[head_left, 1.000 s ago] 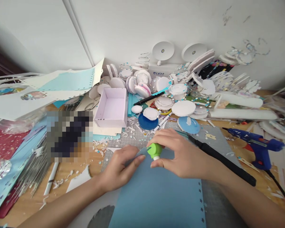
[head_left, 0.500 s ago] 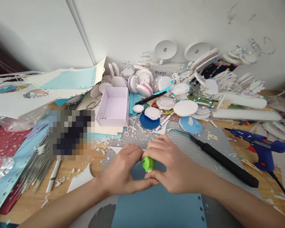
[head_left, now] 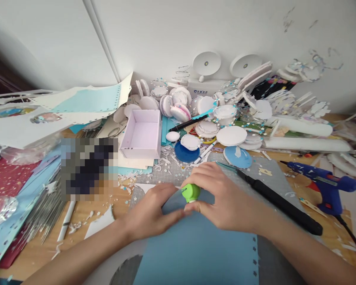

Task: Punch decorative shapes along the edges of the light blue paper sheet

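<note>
A blue paper sheet (head_left: pixel 195 249) lies on a grey cutting mat (head_left: pixel 273 261) in front of me. My right hand (head_left: pixel 222 198) is closed round a small green punch (head_left: pixel 190 192) set on the sheet's far edge. My left hand (head_left: pixel 152 211) rests on the sheet's far left corner, fingers curled and pressing the paper next to the punch.
A black tool (head_left: pixel 280 204) lies to the right on the mat, a blue glue gun (head_left: pixel 324 184) beyond it. A pale open box (head_left: pixel 142 134), white foam discs (head_left: pixel 231 135), a blue disc (head_left: pixel 186 153) and paper stacks (head_left: pixel 23 126) crowd the back and left.
The punch and both hands moved along the sheet's far edge: left and nearer half a second ago, now back to the right. The sheet shifted slightly with them.
</note>
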Demonstrator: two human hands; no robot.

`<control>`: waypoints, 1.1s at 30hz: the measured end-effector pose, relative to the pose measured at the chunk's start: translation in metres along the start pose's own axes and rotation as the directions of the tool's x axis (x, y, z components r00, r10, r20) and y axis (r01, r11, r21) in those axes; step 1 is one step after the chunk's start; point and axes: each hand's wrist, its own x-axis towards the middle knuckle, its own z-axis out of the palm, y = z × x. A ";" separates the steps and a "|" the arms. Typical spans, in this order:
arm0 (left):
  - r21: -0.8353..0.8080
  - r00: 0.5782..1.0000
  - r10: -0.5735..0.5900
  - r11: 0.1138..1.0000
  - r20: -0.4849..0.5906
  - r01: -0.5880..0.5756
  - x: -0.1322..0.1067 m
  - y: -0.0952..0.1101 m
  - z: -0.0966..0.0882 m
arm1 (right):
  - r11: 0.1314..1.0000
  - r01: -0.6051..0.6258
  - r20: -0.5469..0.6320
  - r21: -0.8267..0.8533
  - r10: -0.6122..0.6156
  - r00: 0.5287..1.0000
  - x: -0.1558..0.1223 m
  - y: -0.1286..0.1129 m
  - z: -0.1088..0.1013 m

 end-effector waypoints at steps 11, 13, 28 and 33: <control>-0.057 0.997 0.005 0.998 -0.076 -0.010 -0.001 0.003 -0.002 | 0.999 0.024 0.024 -0.048 -0.023 0.999 -0.004 0.003 -0.009; -0.084 0.998 0.001 0.996 -0.069 -0.007 0.000 0.006 -0.002 | 0.999 0.031 0.046 -0.043 -0.029 0.999 -0.004 0.000 -0.004; -0.118 0.992 0.087 0.988 -0.091 -0.097 -0.001 0.004 0.000 | 0.999 0.052 -0.005 0.006 -0.052 0.999 -0.003 0.001 0.016; -0.154 0.998 -0.029 0.988 -0.050 0.021 0.000 0.003 -0.001 | 0.999 0.041 -0.044 0.000 -0.040 0.998 0.000 0.003 0.009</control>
